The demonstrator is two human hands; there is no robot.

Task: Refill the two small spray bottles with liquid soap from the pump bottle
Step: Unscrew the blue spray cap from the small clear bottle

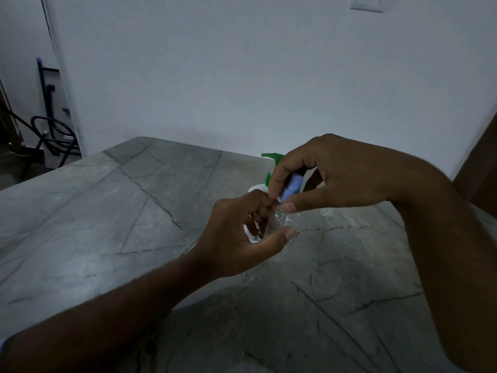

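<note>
One grey marble table (113, 211) carries the pump bottle (270, 168), its green spout pointing left and its label unreadable. Just in front of the pump bottle, the left hand (236, 232) grips a clear spray bottle (281, 220), tilted with its top up-right. The right hand (322, 176) pinches its blue spray cap (293, 185).

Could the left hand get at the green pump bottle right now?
Probably not as things stand: the left hand grips the small clear spray bottle, and the pump bottle stands behind both hands. The right hand pinches the blue cap.
</note>
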